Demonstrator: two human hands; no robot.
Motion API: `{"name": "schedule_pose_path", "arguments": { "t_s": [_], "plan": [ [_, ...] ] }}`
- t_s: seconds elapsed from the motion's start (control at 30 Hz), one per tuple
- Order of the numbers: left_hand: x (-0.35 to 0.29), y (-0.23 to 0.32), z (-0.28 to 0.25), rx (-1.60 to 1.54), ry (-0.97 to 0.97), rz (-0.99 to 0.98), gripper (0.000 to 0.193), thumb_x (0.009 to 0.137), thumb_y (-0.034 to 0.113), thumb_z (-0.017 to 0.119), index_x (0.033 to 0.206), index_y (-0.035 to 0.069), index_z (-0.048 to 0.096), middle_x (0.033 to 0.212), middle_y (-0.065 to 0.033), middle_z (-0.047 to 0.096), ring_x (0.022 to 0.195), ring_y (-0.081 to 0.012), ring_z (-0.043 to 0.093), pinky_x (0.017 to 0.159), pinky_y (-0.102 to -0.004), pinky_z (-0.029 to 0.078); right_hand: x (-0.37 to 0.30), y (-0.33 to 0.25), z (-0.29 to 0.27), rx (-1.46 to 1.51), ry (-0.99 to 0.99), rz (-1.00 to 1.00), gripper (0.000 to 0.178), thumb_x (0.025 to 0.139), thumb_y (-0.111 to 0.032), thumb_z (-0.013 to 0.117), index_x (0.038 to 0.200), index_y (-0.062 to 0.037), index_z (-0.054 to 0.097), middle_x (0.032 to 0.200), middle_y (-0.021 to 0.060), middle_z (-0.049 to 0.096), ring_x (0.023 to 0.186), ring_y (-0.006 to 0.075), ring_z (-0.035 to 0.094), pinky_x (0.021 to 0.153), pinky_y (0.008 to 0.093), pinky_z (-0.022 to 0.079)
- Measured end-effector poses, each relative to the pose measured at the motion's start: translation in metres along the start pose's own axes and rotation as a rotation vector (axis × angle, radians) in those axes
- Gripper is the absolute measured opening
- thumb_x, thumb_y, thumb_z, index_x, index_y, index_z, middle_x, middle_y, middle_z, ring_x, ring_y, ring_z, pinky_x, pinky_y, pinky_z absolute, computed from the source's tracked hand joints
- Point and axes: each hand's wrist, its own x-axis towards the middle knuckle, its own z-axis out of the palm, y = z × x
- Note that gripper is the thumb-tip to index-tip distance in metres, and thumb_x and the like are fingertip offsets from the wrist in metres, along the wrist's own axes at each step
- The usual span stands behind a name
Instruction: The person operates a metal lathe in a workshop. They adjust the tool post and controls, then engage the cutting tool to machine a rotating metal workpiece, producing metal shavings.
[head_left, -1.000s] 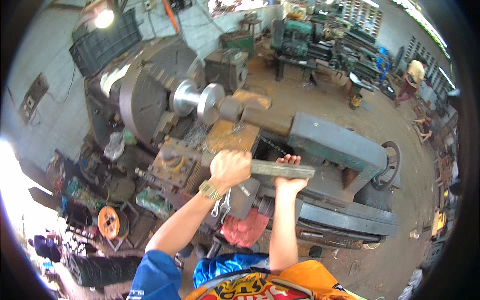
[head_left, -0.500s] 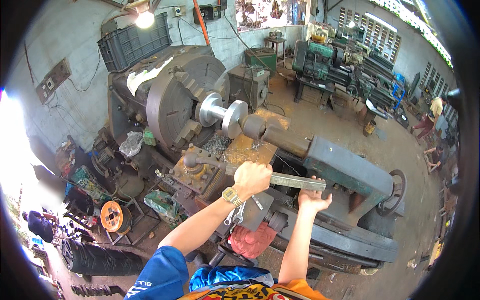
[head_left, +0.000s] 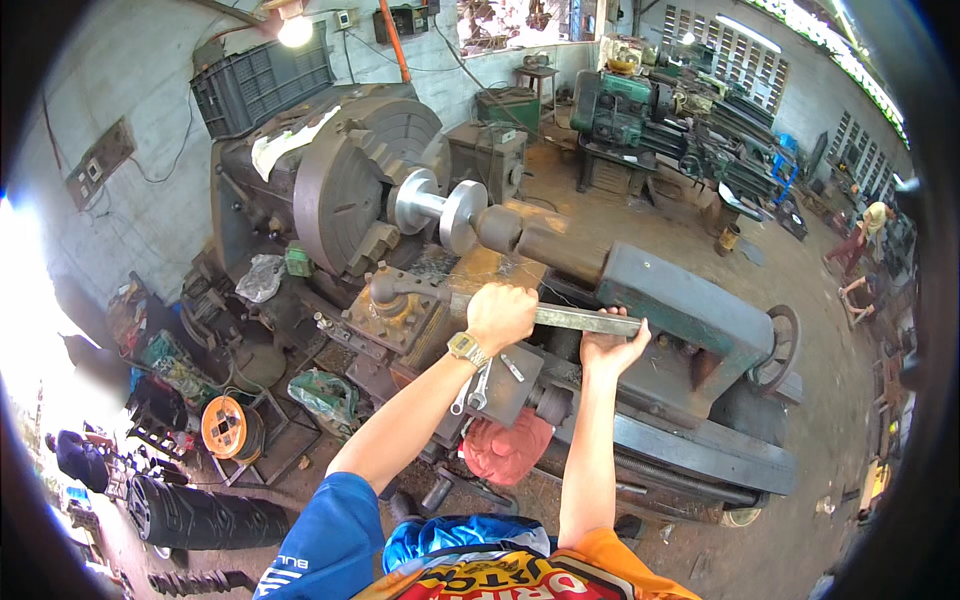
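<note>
A long straight steel bar reaches right from the ball-ended lever atop the lathe's tool post. My left hand, wearing a gold watch, is wrapped over the bar near the lever. At the bar's right end, my right hand grips from below, thumb up against the tip; some of its fingers are hidden. Just below my left hand, wrenches lie on the carriage beside a small metal piece. A shiny spool-shaped workpiece sits between the big chuck and the tailstock.
A red cloth bundle hangs at the carriage front, near a handwheel. The tailstock handwheel juts out at right. An orange reel stands at lower left. Another green lathe and a person are farther back.
My right hand has gone from a mostly open palm under the bar's end to closing around it. The bar sits slightly lower left in view; my left hand keeps its grip.
</note>
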Motion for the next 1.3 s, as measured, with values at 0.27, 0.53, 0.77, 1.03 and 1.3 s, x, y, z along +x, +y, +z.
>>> {"name": "schedule_pose_path", "arguments": {
  "t_s": [0.27,0.53,0.77,1.03,1.3],
  "plan": [
    [0.002,0.008,-0.005,-0.002,-0.089,-0.038,0.013,0.069,0.017,0.067,0.078,0.008,0.068,0.075,-0.0143,0.071,0.072,-0.0310,0.071,0.064,-0.0445,0.055,-0.006,-0.021,-0.023,-0.343,-0.243,0.099,0.037,0.093,-0.047,0.070,0.094,-0.0102,0.062,0.089,0.0070,0.066,0.082,0.0213,0.066,0.064,0.0364,0.055],
    [-0.004,0.070,-0.024,-0.213,-0.111,0.228,0.049,0.077,0.028,0.073,0.119,0.007,0.058,0.115,-0.0140,0.061,0.112,-0.0325,0.057,0.098,-0.0471,0.042,0.009,-0.122,-0.096,-0.239,0.182,-0.290,0.040,0.086,-0.042,0.080,0.097,-0.0095,0.059,0.086,0.0040,0.060,0.076,0.0169,0.062,0.058,0.0297,0.050],
    [-0.008,-0.022,-0.031,-0.015,0.048,0.058,0.040,0.087,0.041,0.065,0.101,0.004,0.065,0.105,-0.0119,0.060,0.103,-0.0303,0.055,0.093,-0.0440,0.041,0.006,-0.181,-0.168,-0.341,0.360,-0.499,0.038,0.090,-0.046,0.074,0.106,-0.0122,0.065,0.090,0.0000,0.066,0.076,0.0121,0.061,0.055,0.0269,0.043],
    [0.000,-0.022,-0.009,0.059,0.119,-0.096,0.024,0.090,0.028,0.060,0.089,0.004,0.067,0.092,-0.0092,0.064,0.094,-0.0293,0.060,0.082,-0.0430,0.050,0.057,-0.184,-0.170,-0.456,0.448,-0.406,0.048,0.093,-0.045,0.070,0.115,-0.0027,0.062,0.106,0.0046,0.066,0.088,0.0153,0.064,0.059,0.0289,0.055],
    [0.003,-0.021,-0.010,0.041,0.086,-0.150,0.018,0.087,0.022,0.060,0.086,0.005,0.068,0.092,-0.0082,0.064,0.091,-0.0283,0.061,0.074,-0.0414,0.054,0.057,-0.225,-0.174,-1.099,0.252,-0.051,0.050,0.101,-0.042,0.059,0.095,0.0076,0.057,0.073,0.0134,0.062,0.052,0.0210,0.063,0.046,0.0305,0.055]
  ]
}}
